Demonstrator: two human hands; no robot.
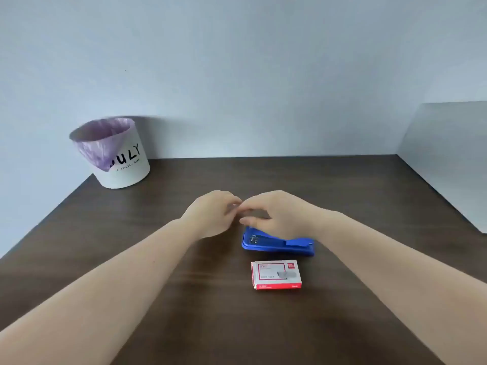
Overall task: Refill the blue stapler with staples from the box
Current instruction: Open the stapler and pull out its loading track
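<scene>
The blue stapler point(276, 245) lies flat on the dark wooden table point(369, 206), its metal anvil plate facing up at the left end. My right hand point(279, 214) hovers just above it and hides its far side, thumb apart from the fingers. To the left, my left hand point(213, 213) has curled fingers whose tips meet the right hand's fingertips above the stapler. Whether anything small is pinched between them is too blurred to tell. The red and white staple box point(276, 274) lies closed on the table just in front of the stapler.
A white paper bin point(123, 164) with a purple liner stands at the table's back left corner. A pale wall runs behind the table. A white panel point(448, 159) borders the table's right side.
</scene>
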